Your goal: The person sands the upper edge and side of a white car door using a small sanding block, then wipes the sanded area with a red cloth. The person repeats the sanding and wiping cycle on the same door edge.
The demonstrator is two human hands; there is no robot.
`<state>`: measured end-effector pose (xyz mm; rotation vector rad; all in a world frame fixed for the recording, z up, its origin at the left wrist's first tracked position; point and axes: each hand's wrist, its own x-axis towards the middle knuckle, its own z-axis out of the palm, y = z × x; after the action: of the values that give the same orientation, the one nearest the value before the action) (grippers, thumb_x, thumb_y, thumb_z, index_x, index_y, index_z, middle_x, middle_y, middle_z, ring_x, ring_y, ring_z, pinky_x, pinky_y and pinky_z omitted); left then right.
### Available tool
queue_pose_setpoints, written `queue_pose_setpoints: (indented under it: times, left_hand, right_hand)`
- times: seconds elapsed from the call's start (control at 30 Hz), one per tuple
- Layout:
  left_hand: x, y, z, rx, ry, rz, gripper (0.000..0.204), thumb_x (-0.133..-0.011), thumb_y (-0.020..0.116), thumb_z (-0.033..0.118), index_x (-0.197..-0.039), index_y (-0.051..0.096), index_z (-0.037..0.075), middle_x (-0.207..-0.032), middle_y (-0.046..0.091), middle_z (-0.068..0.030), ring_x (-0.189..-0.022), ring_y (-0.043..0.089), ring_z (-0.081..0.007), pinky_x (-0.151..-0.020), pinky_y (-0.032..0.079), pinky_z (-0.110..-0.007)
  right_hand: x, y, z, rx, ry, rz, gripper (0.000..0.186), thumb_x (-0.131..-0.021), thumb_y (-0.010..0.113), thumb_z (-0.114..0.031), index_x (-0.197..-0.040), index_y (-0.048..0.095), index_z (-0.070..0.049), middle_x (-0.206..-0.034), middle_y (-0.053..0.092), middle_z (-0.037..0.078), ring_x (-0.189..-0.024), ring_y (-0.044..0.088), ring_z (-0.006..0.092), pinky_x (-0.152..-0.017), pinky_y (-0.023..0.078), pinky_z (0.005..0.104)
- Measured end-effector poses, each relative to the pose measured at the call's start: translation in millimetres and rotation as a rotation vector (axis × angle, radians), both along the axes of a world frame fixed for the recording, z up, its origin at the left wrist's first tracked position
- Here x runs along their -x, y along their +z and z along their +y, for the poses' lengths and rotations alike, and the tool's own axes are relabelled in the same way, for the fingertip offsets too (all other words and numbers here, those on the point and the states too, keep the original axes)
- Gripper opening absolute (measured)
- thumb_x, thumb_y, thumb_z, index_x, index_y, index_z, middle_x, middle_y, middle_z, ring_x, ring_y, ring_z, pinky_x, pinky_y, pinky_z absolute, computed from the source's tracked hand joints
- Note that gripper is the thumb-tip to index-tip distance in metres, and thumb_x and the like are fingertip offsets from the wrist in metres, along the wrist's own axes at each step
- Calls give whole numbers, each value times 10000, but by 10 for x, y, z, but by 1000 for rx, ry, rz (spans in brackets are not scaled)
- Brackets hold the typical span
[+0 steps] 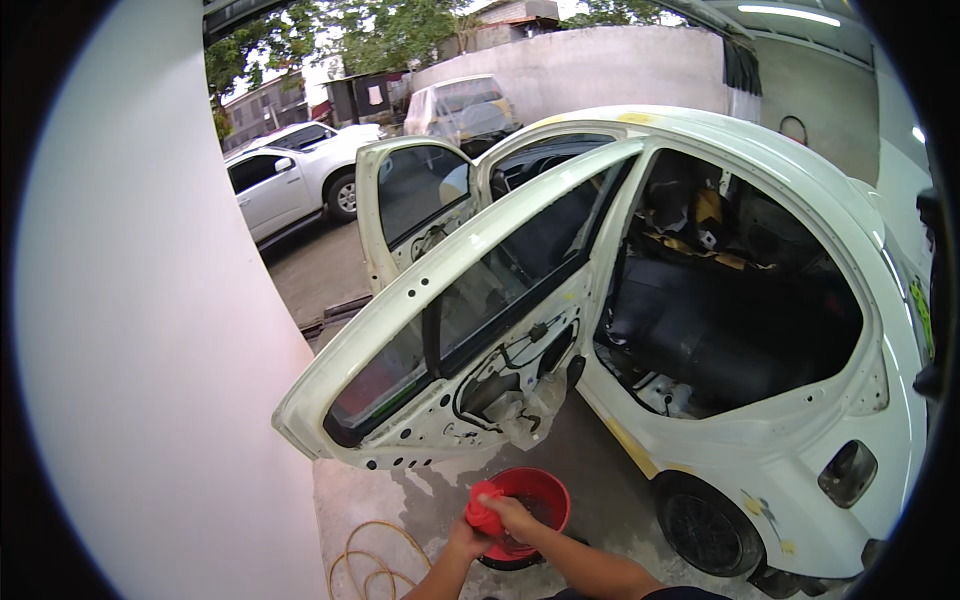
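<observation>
Over a round red bucket (561, 498) on the floor, both my hands are closed on a bunched red cloth (482, 513). My left hand (466, 539) grips it from the lower left, and my right hand (516, 516) holds it from the right side. The cloth is squeezed into a bundle at the bucket's left rim. Some dark water seems to lie in the bucket, partly hidden by my hands. Just beyond stands the open rear door (500, 380) of a white car, its inner panel stripped and a piece of clear plastic (535, 410) hanging from it.
The white car body (700, 440) fills the right, with a rear wheel (707, 525) near the bucket. A yellow hose (350, 550) loops on the floor at the left. A white wall (150, 300) bounds the left side. Farther off stand a white pickup (275, 190) and a plastic-wrapped vehicle (460, 110).
</observation>
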<state>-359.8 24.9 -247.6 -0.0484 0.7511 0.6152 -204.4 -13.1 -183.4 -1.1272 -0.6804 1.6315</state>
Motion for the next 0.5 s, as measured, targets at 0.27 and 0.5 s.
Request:
queue_pose_setpoints:
  times: [0.27, 0.5]
  left_hand:
    - [472, 202, -94, -138, -266, 353, 329, -1085, 388, 419, -1085, 563, 141, -708, 464, -44, -576, 395, -186, -555, 356, -339]
    - [1605, -754, -646, 128, -69, 486, 317, -1086, 415, 405, -1130, 548, 121, -714, 495, -43, -575, 444, -175, -517, 384, -331]
  right_hand:
    - [-124, 1664, 207, -384, 4, -774, 606, -742, 790, -196, -1264, 532, -29, -1086, 658, 162, -1003, 663, 275, -931, 526, 379]
    - [321, 4377, 357, -1559, 118, -1056, 529, -802, 699, -118, -1324, 652, -184, -1166, 669, 114, -1000, 645, 333, -915, 543, 424]
